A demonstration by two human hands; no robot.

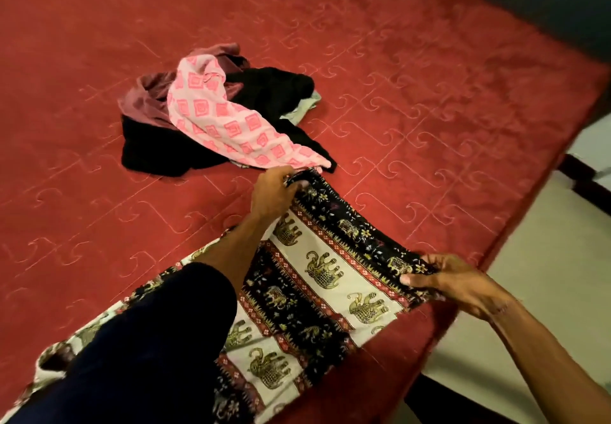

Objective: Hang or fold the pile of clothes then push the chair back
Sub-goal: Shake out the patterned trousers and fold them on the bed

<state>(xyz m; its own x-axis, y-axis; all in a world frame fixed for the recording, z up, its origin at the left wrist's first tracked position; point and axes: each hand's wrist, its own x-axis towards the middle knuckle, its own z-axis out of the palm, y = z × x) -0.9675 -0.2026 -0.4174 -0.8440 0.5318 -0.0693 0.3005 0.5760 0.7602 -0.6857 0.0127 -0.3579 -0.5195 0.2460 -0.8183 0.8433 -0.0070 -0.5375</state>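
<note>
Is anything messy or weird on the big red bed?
Yes: the pile of clothes in the middle of the red bedcover is crumpled and tangled, not folded. The elephant-print cloth near the edge looks fine; the left hand and right hand hold its edge, and nothing looks torn or spilled.

1. The red bedspread point(413, 69) lies bare to the far right and far left.
2. The pile of clothes point(218, 116) blocks the middle, just beyond the elephant-print cloth point(324, 278) (its near tip almost touches it).
3. The bed's right edge borders pale floor point(535, 291).
</note>
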